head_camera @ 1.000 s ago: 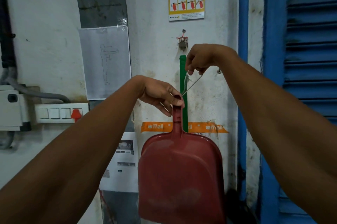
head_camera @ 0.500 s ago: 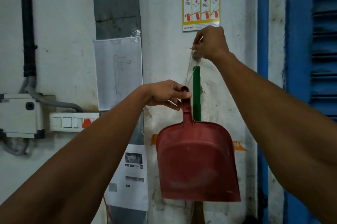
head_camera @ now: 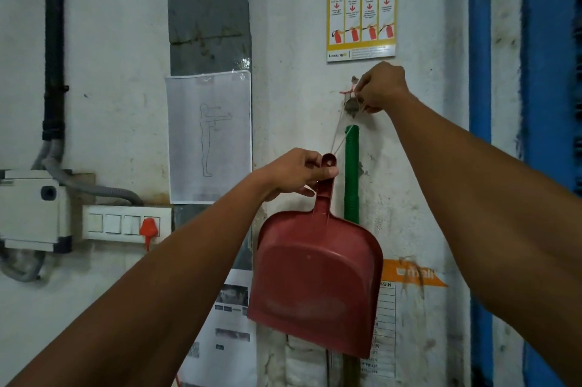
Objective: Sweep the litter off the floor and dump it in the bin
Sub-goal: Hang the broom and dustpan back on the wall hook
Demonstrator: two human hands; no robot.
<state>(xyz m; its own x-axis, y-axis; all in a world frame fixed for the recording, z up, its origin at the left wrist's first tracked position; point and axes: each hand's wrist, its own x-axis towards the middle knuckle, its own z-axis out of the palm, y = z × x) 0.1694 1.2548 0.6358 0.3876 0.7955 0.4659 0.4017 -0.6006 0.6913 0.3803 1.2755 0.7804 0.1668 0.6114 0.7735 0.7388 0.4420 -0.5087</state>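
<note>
The scene is dim and evenly lit, with a cool cast and no strong beam visible; where the light comes from cannot be told. The white wall (head_camera: 299,40) reads grey and grainy. Soft, faint shadows fall beside the red dustpan (head_camera: 318,279). A small glint shows on the plastic sheet (head_camera: 209,137) near its top corner. The forearms at the bottom edges look stretched and slightly smeared by the wide lens. Small print on the poster (head_camera: 361,10) is too soft to read.

Wall poster (head_camera: 361,10) reads "HOW TO USE A FIRE EXTINGUISHER", "PASS".
</note>
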